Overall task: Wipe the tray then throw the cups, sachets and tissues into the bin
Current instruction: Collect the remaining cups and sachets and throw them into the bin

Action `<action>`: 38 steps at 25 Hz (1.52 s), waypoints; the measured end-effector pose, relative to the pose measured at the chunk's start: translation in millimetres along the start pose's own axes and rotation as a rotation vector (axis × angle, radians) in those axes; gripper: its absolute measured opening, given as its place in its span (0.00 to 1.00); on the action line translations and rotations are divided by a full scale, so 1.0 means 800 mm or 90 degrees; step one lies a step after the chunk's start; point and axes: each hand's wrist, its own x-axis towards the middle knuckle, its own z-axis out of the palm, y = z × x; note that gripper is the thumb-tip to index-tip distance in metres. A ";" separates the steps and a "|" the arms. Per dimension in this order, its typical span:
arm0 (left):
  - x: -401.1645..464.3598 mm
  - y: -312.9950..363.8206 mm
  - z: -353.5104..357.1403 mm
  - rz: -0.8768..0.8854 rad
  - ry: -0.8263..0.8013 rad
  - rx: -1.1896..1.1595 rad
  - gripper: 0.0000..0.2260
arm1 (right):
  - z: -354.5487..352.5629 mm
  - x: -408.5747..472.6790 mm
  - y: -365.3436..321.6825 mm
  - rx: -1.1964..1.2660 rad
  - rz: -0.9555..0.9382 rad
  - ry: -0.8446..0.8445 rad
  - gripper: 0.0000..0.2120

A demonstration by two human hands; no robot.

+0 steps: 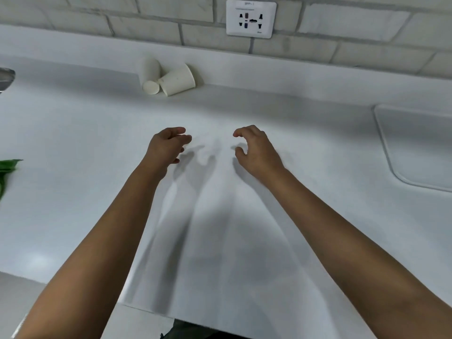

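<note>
Reaching out over a white counter (73,133), two bare arms stretch forward side by side. The left hand (166,146) has its fingers loosely bent and holds nothing. The right hand (256,149) is the same, with loose curled fingers and nothing in them. Both hands float a little above the counter, and their gray shadows fall between them.

Two white paper cups (167,79) lie tipped over at the back of the counter, by the wall. They touch each other. The left cup (149,75) shows its round bottom to us. The right cup (178,80) lies on its side, tilted, just beside it. Both cups are well apart from the hands.

One white tray (415,145) sits at the right edge, only partly in view.

One white wall socket (251,18) is on the gray brick wall above. One green thing (7,172) pokes in at the left edge; what it is cannot be told. One shiny metal rim (6,78) shows at the far left.
</note>
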 end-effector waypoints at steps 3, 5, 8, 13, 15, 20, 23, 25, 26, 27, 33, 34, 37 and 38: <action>0.063 0.010 -0.038 -0.015 0.023 -0.002 0.15 | 0.027 0.058 -0.028 -0.068 -0.016 -0.006 0.19; 0.105 0.020 -0.061 -0.021 0.042 0.000 0.17 | 0.044 0.099 -0.043 -0.101 -0.024 -0.017 0.23; 0.176 0.040 -0.091 -0.017 0.055 0.021 0.21 | 0.067 0.169 -0.069 -0.129 0.001 -0.012 0.27; 0.280 0.062 -0.103 -0.027 0.076 0.070 0.28 | 0.099 0.257 -0.090 -0.252 -0.017 -0.032 0.29; 0.315 0.068 -0.100 -0.024 0.087 0.074 0.30 | 0.110 0.284 -0.090 -0.299 -0.038 -0.049 0.31; 0.368 0.072 -0.080 -0.013 0.075 0.103 0.36 | 0.135 0.335 -0.094 -0.454 -0.131 -0.099 0.32; 0.383 0.068 -0.075 0.008 0.061 0.147 0.36 | 0.142 0.348 -0.094 -0.471 -0.097 -0.098 0.31; 0.391 0.065 -0.077 0.000 0.063 0.152 0.37 | 0.142 0.351 -0.090 -0.482 -0.081 -0.100 0.32; 0.392 0.063 -0.079 -0.005 0.070 0.147 0.37 | 0.139 0.351 -0.087 -0.483 -0.074 -0.100 0.32; 0.392 0.062 -0.079 -0.008 0.076 0.136 0.36 | 0.136 0.347 -0.085 -0.483 -0.066 -0.099 0.32; 0.343 0.061 -0.071 0.043 0.083 0.121 0.33 | 0.106 0.264 -0.075 -0.429 0.006 -0.026 0.32; 0.326 0.062 -0.066 0.049 0.062 0.106 0.33 | 0.097 0.241 -0.074 -0.417 0.020 -0.009 0.32; 0.266 0.066 -0.053 0.065 -0.002 0.056 0.33 | 0.065 0.177 -0.076 -0.366 0.066 0.062 0.31; 0.242 0.066 -0.047 0.074 -0.023 0.042 0.32 | 0.054 0.154 -0.078 -0.351 0.081 0.088 0.31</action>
